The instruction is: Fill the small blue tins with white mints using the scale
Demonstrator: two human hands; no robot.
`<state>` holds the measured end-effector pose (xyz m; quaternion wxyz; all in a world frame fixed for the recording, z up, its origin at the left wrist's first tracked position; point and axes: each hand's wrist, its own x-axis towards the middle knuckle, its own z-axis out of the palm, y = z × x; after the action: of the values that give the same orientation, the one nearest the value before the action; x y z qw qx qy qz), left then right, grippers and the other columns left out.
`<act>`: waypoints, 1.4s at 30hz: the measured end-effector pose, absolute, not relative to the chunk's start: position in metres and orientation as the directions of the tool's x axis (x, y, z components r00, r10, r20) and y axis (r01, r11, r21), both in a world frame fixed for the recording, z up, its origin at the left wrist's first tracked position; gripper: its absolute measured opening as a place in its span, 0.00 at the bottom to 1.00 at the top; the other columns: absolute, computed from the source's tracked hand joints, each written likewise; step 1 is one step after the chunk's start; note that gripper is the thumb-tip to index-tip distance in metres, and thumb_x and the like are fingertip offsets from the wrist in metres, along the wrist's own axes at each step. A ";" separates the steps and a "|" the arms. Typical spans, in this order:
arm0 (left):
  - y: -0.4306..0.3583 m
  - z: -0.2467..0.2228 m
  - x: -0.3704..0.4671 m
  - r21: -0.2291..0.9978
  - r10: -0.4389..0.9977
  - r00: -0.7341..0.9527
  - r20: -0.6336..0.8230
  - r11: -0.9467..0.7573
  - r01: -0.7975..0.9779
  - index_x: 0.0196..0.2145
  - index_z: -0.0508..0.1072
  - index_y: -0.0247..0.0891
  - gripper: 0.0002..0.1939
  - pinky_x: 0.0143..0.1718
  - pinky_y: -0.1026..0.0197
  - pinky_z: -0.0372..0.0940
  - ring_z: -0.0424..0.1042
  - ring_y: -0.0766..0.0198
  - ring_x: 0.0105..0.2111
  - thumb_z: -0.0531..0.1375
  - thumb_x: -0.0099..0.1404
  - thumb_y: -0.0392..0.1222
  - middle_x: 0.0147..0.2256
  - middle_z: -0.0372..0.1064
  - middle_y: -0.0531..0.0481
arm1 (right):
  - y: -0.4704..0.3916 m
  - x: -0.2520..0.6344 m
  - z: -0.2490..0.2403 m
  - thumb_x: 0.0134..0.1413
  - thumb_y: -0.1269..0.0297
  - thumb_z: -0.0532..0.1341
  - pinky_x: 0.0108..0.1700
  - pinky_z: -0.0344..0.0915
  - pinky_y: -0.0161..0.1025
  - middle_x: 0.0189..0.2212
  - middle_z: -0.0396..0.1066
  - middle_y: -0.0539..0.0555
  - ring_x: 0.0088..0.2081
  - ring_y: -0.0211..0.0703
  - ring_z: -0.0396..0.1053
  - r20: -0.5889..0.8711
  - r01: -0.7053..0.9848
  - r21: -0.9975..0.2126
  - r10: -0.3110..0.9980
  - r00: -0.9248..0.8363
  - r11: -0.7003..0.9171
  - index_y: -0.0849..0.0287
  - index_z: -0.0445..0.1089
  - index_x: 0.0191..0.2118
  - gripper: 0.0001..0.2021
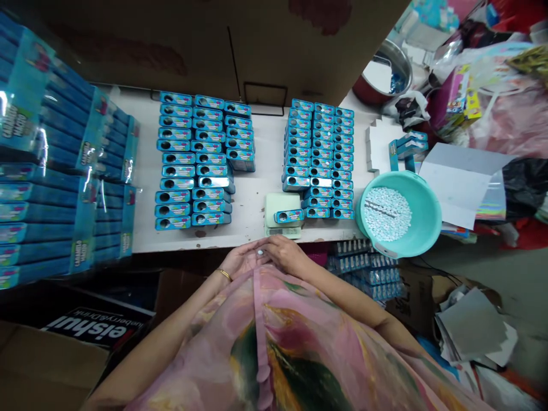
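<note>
My left hand (240,261) is at the table's front edge, palm turned up and fingers stretched towards my right hand. My right hand (285,253) lies over those fingers, its own fingers bent; whatever they hold, if anything, is hidden. A small whitish spot (260,252) shows between the hands, too small to name. Just beyond them, a blue tin (289,216) with a dark round window lies on a pale green scale (274,204). Similar blue tins stand in rows to the left (173,197) and right (322,154) of the scale.
At the table's right end, a turquoise basin (428,217) holds white pellets (387,222) and a dark-striped strip. Stacked blue packs (85,228) in clear wrap fill the left side. A cardboard wall (205,45) borders the back. Bags, papers and a metal pot (405,65) crowd the right.
</note>
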<state>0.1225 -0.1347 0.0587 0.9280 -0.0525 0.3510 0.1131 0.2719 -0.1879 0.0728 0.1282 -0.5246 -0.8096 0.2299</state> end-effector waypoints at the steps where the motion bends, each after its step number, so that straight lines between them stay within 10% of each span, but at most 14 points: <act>1: -0.133 0.061 0.124 -0.004 0.186 0.726 -0.662 0.968 -0.252 0.42 0.69 0.27 0.16 0.47 0.54 0.58 0.67 0.57 0.44 0.48 0.59 0.33 0.38 0.70 0.39 | -0.184 0.277 0.073 0.56 0.67 0.50 0.41 0.61 0.37 0.33 0.65 0.56 0.36 0.39 0.61 0.003 0.781 -0.531 0.922 -0.387 0.330 0.62 0.67 0.36 0.10; 15: -0.130 0.042 0.087 0.105 0.359 0.495 -0.791 0.878 -0.467 0.42 0.68 0.25 0.16 0.44 0.57 0.64 0.65 0.55 0.46 0.49 0.57 0.29 0.41 0.68 0.35 | -0.175 0.372 0.077 0.52 0.62 0.55 0.44 0.62 0.40 0.35 0.68 0.55 0.40 0.41 0.64 0.205 0.797 -0.591 0.933 0.297 -0.124 0.57 0.69 0.37 0.09; 28: -0.132 0.028 0.058 0.157 0.409 0.361 -0.838 0.815 -0.558 0.43 0.67 0.25 0.16 0.39 0.55 0.67 0.67 0.53 0.43 0.49 0.57 0.31 0.41 0.68 0.33 | -0.162 0.362 0.065 0.45 0.62 0.60 0.48 0.56 0.47 0.50 0.58 0.57 0.49 0.50 0.55 -0.017 0.922 -0.382 0.998 0.063 -0.065 0.56 0.57 0.52 0.26; 42: -0.123 0.036 0.027 0.177 0.463 0.270 -0.844 0.716 -0.676 0.48 0.64 0.28 0.20 0.41 0.56 0.67 0.66 0.54 0.45 0.48 0.58 0.29 0.42 0.67 0.34 | -0.032 0.290 0.052 0.49 0.66 0.56 0.43 0.59 0.41 0.41 0.63 0.58 0.42 0.47 0.59 -0.026 0.939 -0.344 1.000 0.012 -0.020 0.61 0.62 0.47 0.17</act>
<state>0.0269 -0.1230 0.0363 0.7893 -0.1096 0.4845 0.3609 0.2904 -0.0317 0.0520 0.1155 -0.7019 -0.6903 0.1319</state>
